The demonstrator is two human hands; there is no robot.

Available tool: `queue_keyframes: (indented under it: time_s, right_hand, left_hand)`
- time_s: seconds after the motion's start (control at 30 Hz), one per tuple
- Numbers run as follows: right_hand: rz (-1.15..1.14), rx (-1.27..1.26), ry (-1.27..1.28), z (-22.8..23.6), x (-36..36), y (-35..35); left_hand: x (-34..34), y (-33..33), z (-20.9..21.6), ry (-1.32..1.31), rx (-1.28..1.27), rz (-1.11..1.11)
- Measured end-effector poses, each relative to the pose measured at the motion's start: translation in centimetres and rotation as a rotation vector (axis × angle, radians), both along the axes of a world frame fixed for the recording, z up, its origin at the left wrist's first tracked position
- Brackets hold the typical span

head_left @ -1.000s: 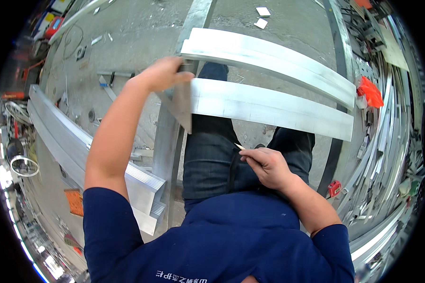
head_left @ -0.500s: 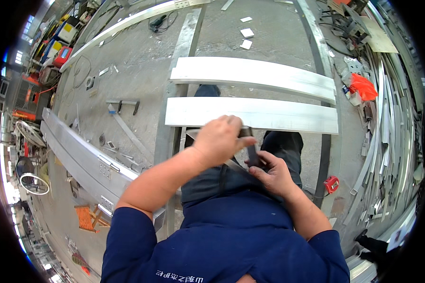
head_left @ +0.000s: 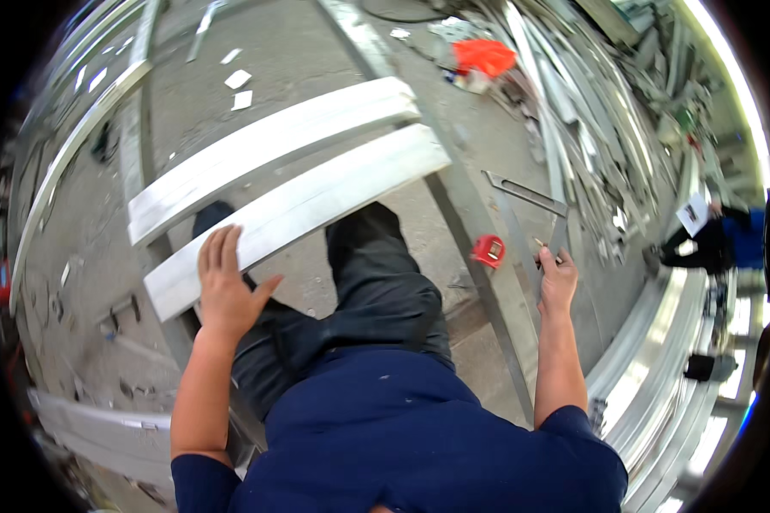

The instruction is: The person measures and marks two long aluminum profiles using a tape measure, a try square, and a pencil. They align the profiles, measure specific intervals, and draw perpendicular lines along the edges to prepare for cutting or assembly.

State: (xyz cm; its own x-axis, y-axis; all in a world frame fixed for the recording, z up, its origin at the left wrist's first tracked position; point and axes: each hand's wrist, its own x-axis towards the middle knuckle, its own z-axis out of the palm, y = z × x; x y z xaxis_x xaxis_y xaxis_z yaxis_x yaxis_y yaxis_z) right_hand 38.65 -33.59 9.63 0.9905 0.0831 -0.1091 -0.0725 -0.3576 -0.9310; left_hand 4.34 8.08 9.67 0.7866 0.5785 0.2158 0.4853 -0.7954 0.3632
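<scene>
My left hand (head_left: pixel 224 282) rests with its fingers stretched over the left part of the near white metal bar (head_left: pixel 316 201). Its thumb stands apart from the fingers, and it holds nothing. A second white bar (head_left: pixel 274 145) lies just beyond, roughly parallel. Off to the right, my right hand (head_left: pixel 557 280) is closed on a metal square (head_left: pixel 526 194) with a slotted stock and thin arms forming a triangle. A small thin tip, perhaps a pencil's, shows at those fingers, too small to be sure. Between that hand and the bars, a red tape measure (head_left: pixel 489 250) sits by the right support beam.
Both bars lie across two grey support beams, the right beam (head_left: pixel 479 248) running past my right leg. Long metal strips (head_left: pixel 603 145) pile up at the right, near an orange-red plastic bag (head_left: pixel 483 58). Another person (head_left: pixel 710 231) stands at the far right.
My hands have parted: the left has moved onto the near bar, while the right has swung out to the right with the square. The view has turned to the right.
</scene>
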Motion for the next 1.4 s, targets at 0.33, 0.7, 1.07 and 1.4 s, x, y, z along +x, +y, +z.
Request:
queue_keyframes:
  time_s: [0.33,0.7,1.07,1.4]
  right_hand:
    - [-0.442,-0.479,0.011,-9.9,-8.6,-14.1]
    - [-0.054,-1.102,-0.033,-11.1,-12.9,-18.4]
    - [0.005,-1.120,-0.045,-12.4,-13.3,-19.0]
    - [-0.048,-1.052,0.163,-11.1,-18.0,-19.6]
  left_hand:
    - [5.8,2.7,-2.2,0.434,-0.071,-0.030]
    - [7.1,3.8,-5.1,0.473,-0.081,-0.004]
    - [7.0,2.6,-6.3,0.424,0.082,-0.015]
    - [7.4,2.8,-7.0,0.467,0.077,-0.002]
